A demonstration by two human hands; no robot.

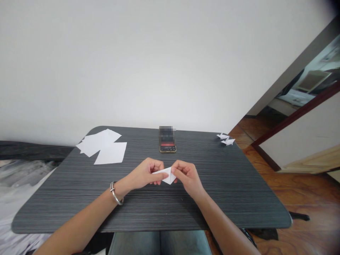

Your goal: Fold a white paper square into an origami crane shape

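Observation:
A small piece of folded white paper is pinched between my two hands, above the middle of the dark table. My left hand grips its left side, thumb laid along the front face. On the right side, my right hand closes on the paper with thumb and curled forefinger. The paper's lower end comes to a point, and a crease runs down between the two thumbs. My fingers hide parts of both its sides. A silver bangle circles my left wrist.
Several loose white sheets lie overlapping at the table's back left. A phone rests near the back middle edge. Two folded paper figures sit at the back right corner. The dark table meets a white wall behind; wooden floor shows right.

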